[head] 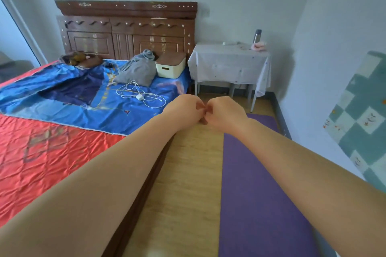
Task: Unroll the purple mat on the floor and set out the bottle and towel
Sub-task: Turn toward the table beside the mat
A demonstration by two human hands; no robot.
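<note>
Purple mat point(257, 183) unrolled flat on the wooden floor point(188, 173) beneath the outstretched arms, left hand point(183, 110) and right hand point(226, 113) curled closed, knuckles touching, holding nothing visible, steel bottle point(257, 36) and pink towel point(259, 46) well beyond on the corner table point(227, 62)

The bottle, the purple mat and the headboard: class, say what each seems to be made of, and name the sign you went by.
Bottle: probably metal, a brushed silver body with a darker cap; too small to be sure.
Purple mat: likely foam or rubber, matte, lying flat with no shine.
Headboard: dark reddish wood or veneer, glossy, with carved panels and pale inlaid ornaments.
</note>
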